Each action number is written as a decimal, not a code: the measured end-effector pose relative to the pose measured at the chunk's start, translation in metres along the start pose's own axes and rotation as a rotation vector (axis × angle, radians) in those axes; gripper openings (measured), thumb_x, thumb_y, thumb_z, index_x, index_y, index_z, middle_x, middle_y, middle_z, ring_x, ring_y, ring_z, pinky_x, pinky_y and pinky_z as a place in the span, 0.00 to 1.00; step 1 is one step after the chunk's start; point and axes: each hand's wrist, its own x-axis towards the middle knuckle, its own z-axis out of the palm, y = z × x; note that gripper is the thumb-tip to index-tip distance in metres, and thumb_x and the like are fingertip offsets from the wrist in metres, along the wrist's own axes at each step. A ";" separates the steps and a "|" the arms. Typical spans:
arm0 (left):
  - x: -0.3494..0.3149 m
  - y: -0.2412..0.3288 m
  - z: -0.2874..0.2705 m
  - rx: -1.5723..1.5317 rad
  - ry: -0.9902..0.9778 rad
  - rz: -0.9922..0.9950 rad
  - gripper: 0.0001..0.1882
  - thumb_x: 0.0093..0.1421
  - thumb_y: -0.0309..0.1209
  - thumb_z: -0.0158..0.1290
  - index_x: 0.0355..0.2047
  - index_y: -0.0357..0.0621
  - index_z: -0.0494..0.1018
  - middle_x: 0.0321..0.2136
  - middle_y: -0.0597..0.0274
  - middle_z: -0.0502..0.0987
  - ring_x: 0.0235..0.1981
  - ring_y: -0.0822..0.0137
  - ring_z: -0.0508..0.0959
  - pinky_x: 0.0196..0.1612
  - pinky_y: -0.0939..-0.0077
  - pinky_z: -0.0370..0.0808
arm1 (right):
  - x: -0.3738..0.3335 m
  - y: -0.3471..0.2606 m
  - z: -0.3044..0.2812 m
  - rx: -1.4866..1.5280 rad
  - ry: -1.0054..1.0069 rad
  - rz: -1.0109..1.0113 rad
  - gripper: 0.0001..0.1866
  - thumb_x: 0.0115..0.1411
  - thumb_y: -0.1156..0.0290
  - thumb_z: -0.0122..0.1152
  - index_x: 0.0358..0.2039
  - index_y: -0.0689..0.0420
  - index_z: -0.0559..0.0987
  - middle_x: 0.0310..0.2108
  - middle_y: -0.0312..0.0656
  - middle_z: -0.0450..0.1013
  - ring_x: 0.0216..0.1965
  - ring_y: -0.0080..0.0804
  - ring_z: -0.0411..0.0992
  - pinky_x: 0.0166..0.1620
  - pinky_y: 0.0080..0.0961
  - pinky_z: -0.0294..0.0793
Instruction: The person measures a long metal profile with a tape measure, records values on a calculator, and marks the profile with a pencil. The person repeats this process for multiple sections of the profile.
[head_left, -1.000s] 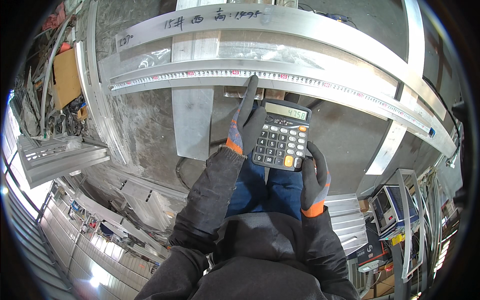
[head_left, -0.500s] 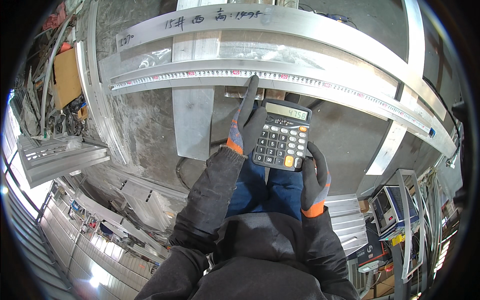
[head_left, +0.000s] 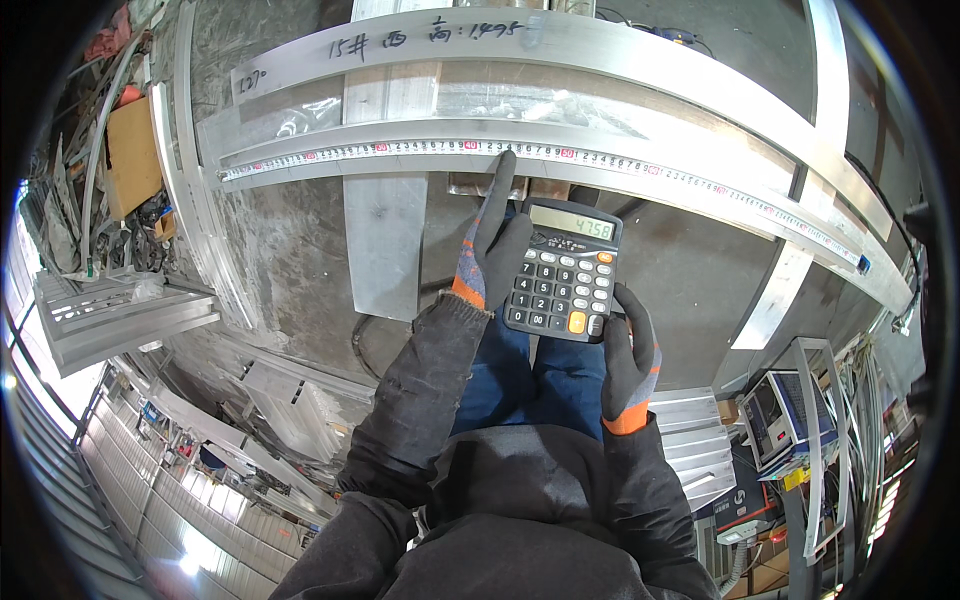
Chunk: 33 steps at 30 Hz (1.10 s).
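A black desk calculator (head_left: 560, 268) with a lit grey display and one large orange key is held above my knees. My gloved left hand (head_left: 492, 245) grips its left edge, the index finger stretched out to the tape measure (head_left: 610, 160). That fingertip touches or nearly touches the tape's lower edge. At the calculator's lower right corner, my gloved right hand (head_left: 630, 360) holds it, fingers bent round the edge. The white tape, with red and black marks, lies along a long silver metal profile (head_left: 330, 172). A blue end piece (head_left: 863, 264) sits at its right.
A wider metal bar (head_left: 640, 55) with handwriting runs beyond the tape. Flat metal crosspieces (head_left: 388, 250) pass beneath. Louvred metal panels (head_left: 120, 310) stand at left, near a brown board (head_left: 135, 155). A blue and white machine (head_left: 785, 425) stands at lower right.
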 end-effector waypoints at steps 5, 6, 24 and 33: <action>-0.001 0.000 0.002 -0.075 0.016 0.037 0.43 0.67 0.22 0.47 0.81 0.52 0.48 0.52 0.50 0.81 0.33 0.73 0.74 0.40 0.73 0.77 | 0.001 0.003 0.003 0.048 0.014 -0.027 0.22 0.72 0.75 0.51 0.65 0.65 0.75 0.41 0.38 0.78 0.41 0.20 0.71 0.45 0.21 0.72; -0.001 0.000 0.003 -0.118 0.005 -0.028 0.43 0.67 0.22 0.47 0.81 0.53 0.48 0.50 0.51 0.81 0.33 0.73 0.74 0.40 0.73 0.76 | 0.000 0.003 0.003 0.052 0.010 -0.038 0.22 0.73 0.74 0.50 0.65 0.65 0.75 0.39 0.38 0.78 0.39 0.20 0.71 0.43 0.20 0.71; -0.007 0.012 0.004 -0.170 -0.002 -0.027 0.42 0.69 0.21 0.46 0.81 0.50 0.47 0.31 0.68 0.71 0.30 0.78 0.68 0.35 0.77 0.71 | 0.001 0.003 0.005 0.047 0.027 -0.060 0.22 0.72 0.76 0.51 0.64 0.65 0.76 0.42 0.37 0.77 0.40 0.18 0.69 0.44 0.19 0.70; -0.001 0.006 0.001 -0.094 -0.006 -0.021 0.43 0.68 0.25 0.47 0.81 0.53 0.47 0.72 0.44 0.66 0.44 0.67 0.77 0.50 0.71 0.76 | 0.001 -0.001 0.002 -0.029 0.015 -0.067 0.23 0.71 0.77 0.51 0.65 0.64 0.76 0.46 0.40 0.78 0.42 0.20 0.71 0.45 0.21 0.73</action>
